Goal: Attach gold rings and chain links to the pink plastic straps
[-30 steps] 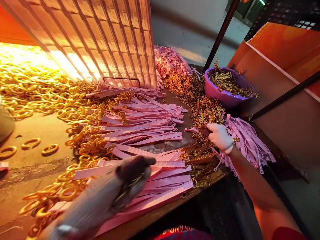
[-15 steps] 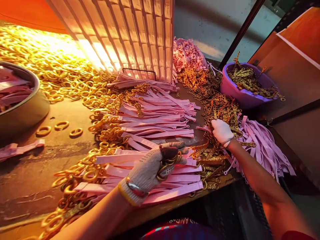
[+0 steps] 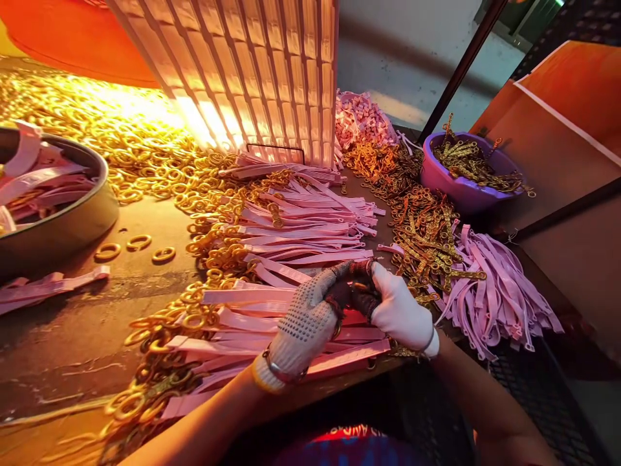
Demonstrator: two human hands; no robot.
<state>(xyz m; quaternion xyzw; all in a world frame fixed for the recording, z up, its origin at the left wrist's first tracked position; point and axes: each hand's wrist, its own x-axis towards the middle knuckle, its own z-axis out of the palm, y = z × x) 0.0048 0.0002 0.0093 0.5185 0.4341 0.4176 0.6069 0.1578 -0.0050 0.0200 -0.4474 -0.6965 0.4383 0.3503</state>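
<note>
My left hand [image 3: 305, 314], in a dotted knit glove with dark fingertips, is curled closed over several gold rings [image 3: 338, 323], mostly hidden by its fingers. Against its fingertips presses my right hand [image 3: 403, 312], in a white glove, its fingers pinched together. A bit of gold metal [image 3: 359, 287] glints between the two; what the right fingers grip is hidden. Both hands hover over rows of flat pink straps [image 3: 301, 233] that have gold rings [image 3: 194, 320] at their left ends. Gold clasp-like pieces [image 3: 427, 239] lie piled just beyond the right hand.
A purple basin [image 3: 436, 175] of gold pieces stands at the back right, above a bundle of loose pink straps [image 3: 499, 291]. At left is a round pan [image 3: 92, 210] of pink straps. Loose rings [image 3: 138, 242] lie near it. A ribbed translucent panel [image 3: 272, 77] rises behind.
My right hand has come from the gold pile on the right to meet my left hand. The left hand has turned over and closed more. The view has shifted slightly.
</note>
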